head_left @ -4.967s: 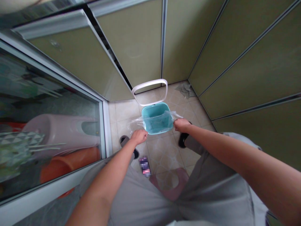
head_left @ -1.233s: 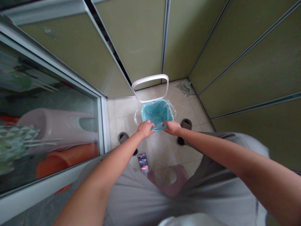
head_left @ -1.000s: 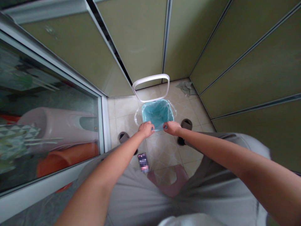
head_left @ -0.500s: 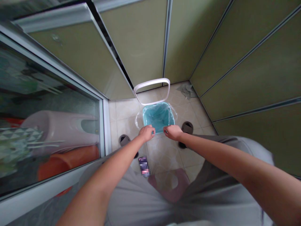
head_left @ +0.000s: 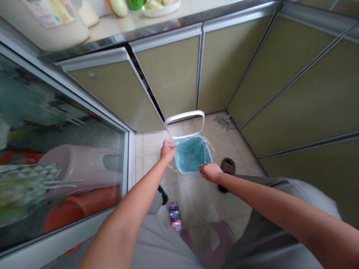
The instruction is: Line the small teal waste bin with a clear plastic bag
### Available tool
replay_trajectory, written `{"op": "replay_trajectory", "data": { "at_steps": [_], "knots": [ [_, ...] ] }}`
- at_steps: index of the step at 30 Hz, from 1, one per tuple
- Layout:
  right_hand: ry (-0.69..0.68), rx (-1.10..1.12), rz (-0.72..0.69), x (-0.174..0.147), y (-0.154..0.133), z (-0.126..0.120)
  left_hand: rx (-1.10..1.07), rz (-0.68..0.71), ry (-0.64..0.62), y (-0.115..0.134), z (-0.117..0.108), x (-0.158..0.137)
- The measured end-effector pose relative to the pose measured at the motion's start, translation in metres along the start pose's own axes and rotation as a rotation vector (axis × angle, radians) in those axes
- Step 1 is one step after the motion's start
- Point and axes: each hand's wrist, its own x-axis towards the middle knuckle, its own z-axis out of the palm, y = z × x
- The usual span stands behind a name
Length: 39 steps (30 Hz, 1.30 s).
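Note:
A teal trash can [head_left: 185, 172] stands on the tiled floor, its white ring [head_left: 185, 114] tipped up at the back. Clear plastic of a bin liner [head_left: 210, 146] lines the inside and hangs over the rim on both sides. My left hand [head_left: 168, 150] is closed at the left side of the rim, thumb and fingers pinching the liner's edge. At the near right corner, my right hand [head_left: 211, 172] is curled closed on the liner by the rim; its fingertips are partly hidden.
Cabinets [head_left: 171, 74] stand behind and to the right. A glass door [head_left: 61, 149] is on the left. Above is a counter [head_left: 126, 27] with food and a large jug. A slipper [head_left: 228, 166], a blurred-out item [head_left: 175, 216], a pink stool-like thing [head_left: 221, 243] and a grey cloth [head_left: 225, 121] are on the floor.
My left hand has moved from the near rim to the left side of the trash can. My right hand stays close to the near right corner. The view has tilted up, showing the counter.

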Motion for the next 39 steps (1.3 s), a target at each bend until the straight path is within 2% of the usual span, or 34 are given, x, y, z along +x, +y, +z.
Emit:
{"op": "replay_trajectory", "data": {
  "at_steps": [2, 5, 8, 11, 15, 19, 23, 30, 35, 39],
  "knots": [
    [0.002, 0.009, 0.002, -0.001, 0.000, -0.001, -0.078, -0.053, 0.106, 0.014, -0.009, 0.026],
    [0.007, 0.018, -0.015, -0.002, 0.001, -0.001, -0.167, 0.002, 0.108, 0.033, -0.022, 0.049],
    [0.014, -0.004, -0.048, -0.004, 0.001, 0.000, -0.200, 0.097, 0.079, 0.044, -0.029, 0.050],
    [0.002, -0.028, -0.062, -0.005, 0.000, 0.000, -0.163, 0.173, 0.064, 0.045, -0.033, 0.038],
    [-0.037, -0.047, -0.063, -0.011, -0.005, -0.008, -0.065, 0.280, 0.023, 0.031, -0.042, 0.010],
    [-0.114, -0.061, -0.068, -0.023, -0.012, -0.021, 0.040, 0.382, -0.128, 0.004, -0.053, -0.020],
    [-0.169, -0.063, -0.093, -0.039, -0.018, -0.031, 0.157, 0.410, -0.283, -0.020, -0.053, -0.039],
    [-0.225, -0.038, -0.101, -0.057, -0.019, -0.044, 0.373, 0.492, -0.416, -0.032, -0.040, -0.045],
    [-0.205, 0.012, -0.056, -0.056, -0.012, -0.041, 0.477, 0.512, -0.490, -0.046, -0.033, -0.049],
    [-0.140, 0.053, -0.021, -0.046, -0.002, -0.038, 0.560, 0.486, -0.506, -0.045, -0.028, -0.051]
  ]
}}
